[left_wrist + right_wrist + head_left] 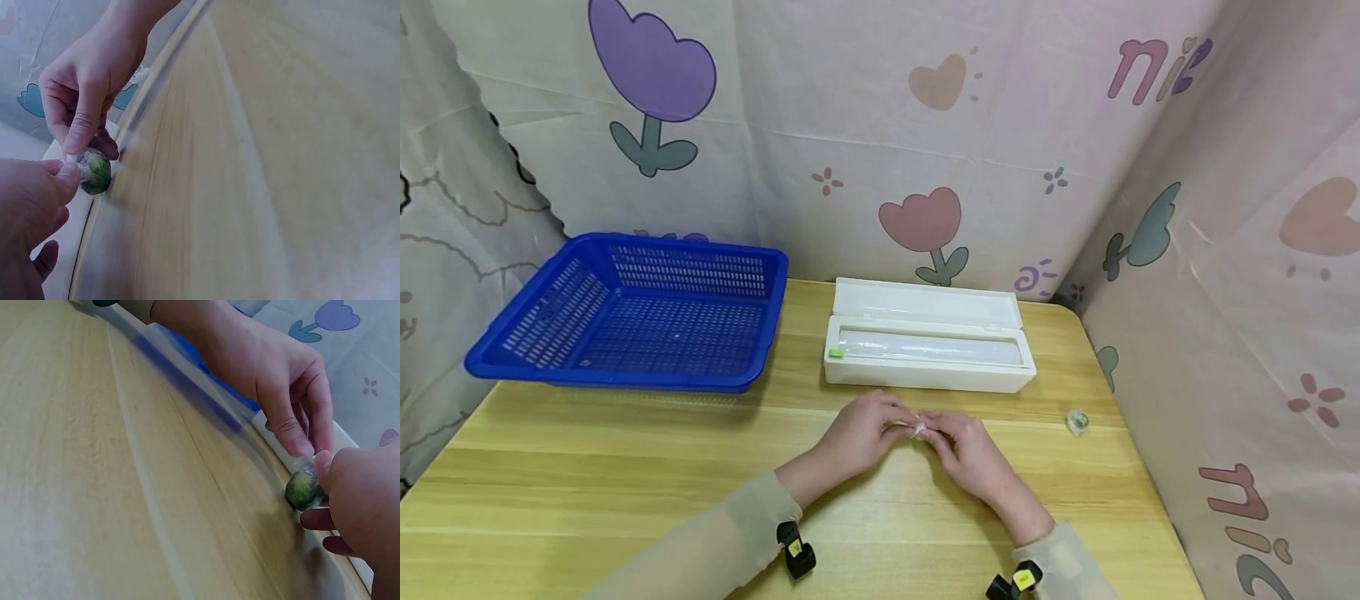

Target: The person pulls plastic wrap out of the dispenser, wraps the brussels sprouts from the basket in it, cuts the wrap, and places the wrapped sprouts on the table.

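Note:
A small green Brussels sprout (95,172) is wrapped in clear cling film, whose gathered end is pinched between both hands. My left hand (863,431) grips the film from the left with thumb and fingertips. From the other side, my right hand (968,452) pinches the same bunched film (918,429). In the right wrist view the sprout (303,490) hangs just below the meeting fingertips, close over the wooden table. Most of it is hidden by the fingers in the head view.
Behind the hands stands a white cling film box (925,376), lid raised, with a film roll inside and a green tab. A blue plastic basket (610,377) sits at the back left. Another small film-wrapped green piece (1077,422) lies near the table's right edge.

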`<state>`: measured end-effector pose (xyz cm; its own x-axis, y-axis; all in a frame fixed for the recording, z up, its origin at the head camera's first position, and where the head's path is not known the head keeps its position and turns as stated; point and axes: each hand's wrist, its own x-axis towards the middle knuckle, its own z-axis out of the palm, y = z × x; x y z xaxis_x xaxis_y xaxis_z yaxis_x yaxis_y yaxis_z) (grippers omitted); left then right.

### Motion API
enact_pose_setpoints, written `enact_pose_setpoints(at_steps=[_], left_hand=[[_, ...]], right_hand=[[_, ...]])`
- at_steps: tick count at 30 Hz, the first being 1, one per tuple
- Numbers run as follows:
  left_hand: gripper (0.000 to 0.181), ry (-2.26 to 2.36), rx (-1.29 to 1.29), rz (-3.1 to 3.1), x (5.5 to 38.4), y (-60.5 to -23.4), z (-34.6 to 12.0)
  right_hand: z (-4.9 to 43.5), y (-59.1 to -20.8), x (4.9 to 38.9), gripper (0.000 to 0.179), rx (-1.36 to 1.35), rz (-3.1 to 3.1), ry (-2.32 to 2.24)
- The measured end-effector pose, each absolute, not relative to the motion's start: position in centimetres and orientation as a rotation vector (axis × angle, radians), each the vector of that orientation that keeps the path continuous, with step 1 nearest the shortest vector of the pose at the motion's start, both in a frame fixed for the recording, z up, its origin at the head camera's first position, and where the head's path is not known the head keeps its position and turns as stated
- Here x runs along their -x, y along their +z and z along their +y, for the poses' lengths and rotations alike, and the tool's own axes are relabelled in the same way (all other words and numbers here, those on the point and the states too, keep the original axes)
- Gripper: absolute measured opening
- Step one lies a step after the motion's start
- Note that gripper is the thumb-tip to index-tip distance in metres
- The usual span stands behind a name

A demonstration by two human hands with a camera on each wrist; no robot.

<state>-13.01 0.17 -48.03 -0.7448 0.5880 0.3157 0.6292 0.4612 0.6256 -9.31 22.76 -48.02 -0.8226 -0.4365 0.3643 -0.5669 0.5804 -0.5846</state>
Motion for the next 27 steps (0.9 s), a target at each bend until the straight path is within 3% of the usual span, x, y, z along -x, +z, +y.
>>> enact_pose_setpoints(at_steps=[5, 12, 27], left_hand=[[0.026, -1.127, 1.138, -2.628, 13.3, -47.98, 0.44], [0.019, -1.162, 1.118, -2.676, 13.75, -47.94, 0.77], [0.03, -1.172, 1.118, -2.718, 13.95, -47.8, 0.86]], right_hand=[[22.64, -47.97, 9.53, 0.013, -0.743, -2.635, 1.245], [22.79, -47.99, 9.83, 0.016, -0.615, -2.637, 1.447], [23.0, -47.78, 9.97, 0.026, -0.444, -2.727, 1.549]])
